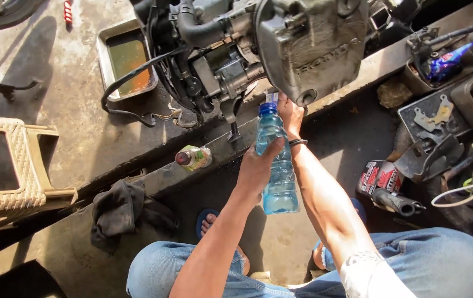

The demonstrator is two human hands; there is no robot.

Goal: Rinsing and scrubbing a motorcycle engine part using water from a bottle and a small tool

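Observation:
My left hand [258, 165] grips a clear blue plastic bottle [278, 182] around its middle, holding it upright with its neck just under a grey motorcycle engine cover [313, 49]. My right hand [290, 113] is at the bottle's blue top, fingers closed around the cap area, with a dark band on the wrist. The engine hangs over a raised concrete ledge [153, 176], its hoses and cables trailing to the left.
A small green-labelled bottle [193, 157] lies on the ledge. A metal tray of brownish liquid [126, 58] sits behind it. A dark rag [118, 212], a woven stool [4, 165], a red-black oil can [380, 176] and loose motorcycle parts [440, 116] surround me.

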